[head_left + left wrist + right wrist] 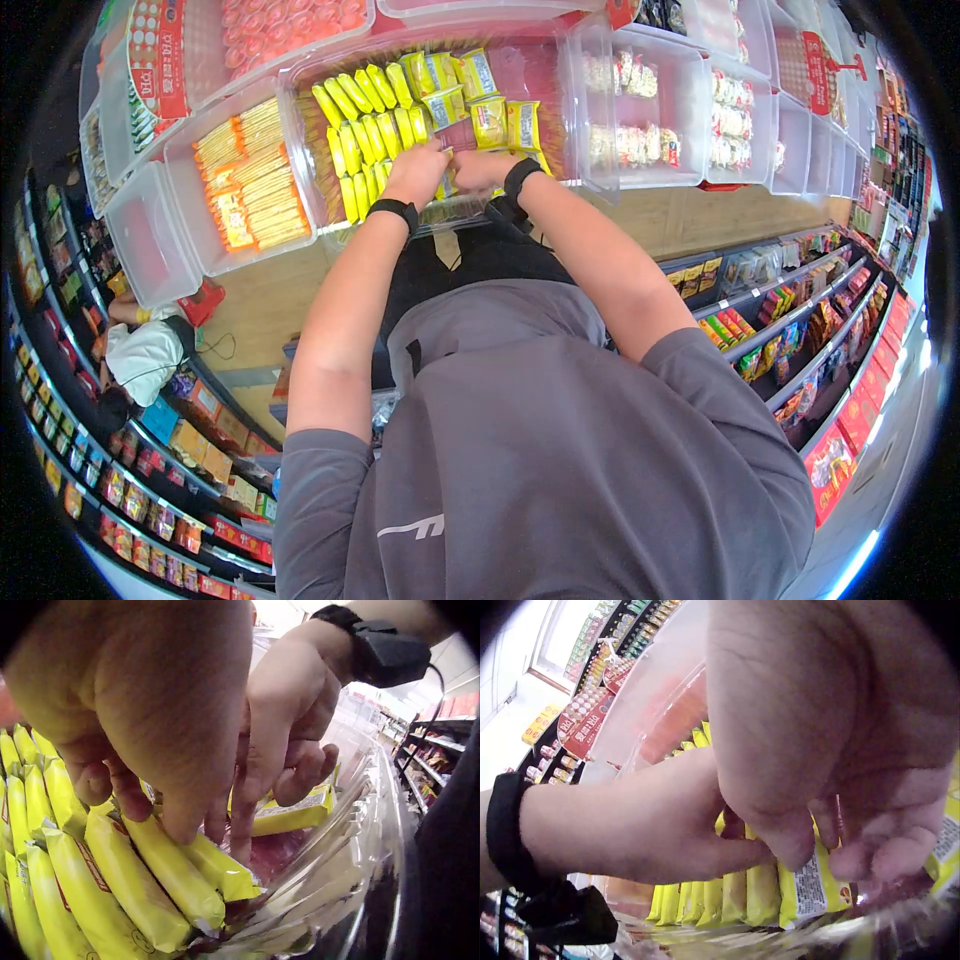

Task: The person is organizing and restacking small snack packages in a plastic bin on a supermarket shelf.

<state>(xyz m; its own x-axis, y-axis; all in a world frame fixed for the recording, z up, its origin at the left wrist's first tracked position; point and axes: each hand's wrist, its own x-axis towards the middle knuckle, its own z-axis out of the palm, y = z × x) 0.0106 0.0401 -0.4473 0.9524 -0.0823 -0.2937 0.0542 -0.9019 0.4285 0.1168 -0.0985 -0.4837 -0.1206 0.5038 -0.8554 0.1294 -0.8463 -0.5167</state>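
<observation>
Yellow snack packets (372,133) stand in tight rows in a clear plastic bin. My left hand (418,172) reaches down over the near row; in the left wrist view its thumb and curled fingers grip yellow packets (169,874) near the row's right end. Close beside it, my right hand (482,170) points its straight fingers down by the end packet (808,894), which shows a printed white label. Its other fingers (304,776) bend loosely. Farther right, flatter yellow packets (490,122) lie scattered in the same bin.
Orange stick-shaped packs (262,190) fill the bin on the left, and small white packets (632,145) those on the right. Pleated clear film (337,877) lines the near wall. Another person (150,352) is at the shelves, lower left.
</observation>
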